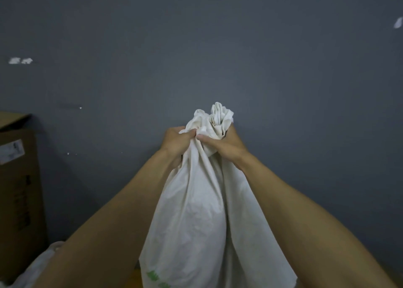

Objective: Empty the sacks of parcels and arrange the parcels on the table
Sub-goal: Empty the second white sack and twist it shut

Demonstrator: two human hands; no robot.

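The left hand [174, 145] and the right hand [224, 147], side by side, each grip the bunched top of the white fabric sack with green print [192, 218], which hangs bulging below them, so a firm, even hold and a steady lift likely prevent slipping.

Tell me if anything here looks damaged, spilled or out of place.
Only the grey wall stands out: white patches at its left and upper right look like chipped paint. The white sack shows no tear; the left hand and right hand both grip its bunched end. Nothing looks spilled.
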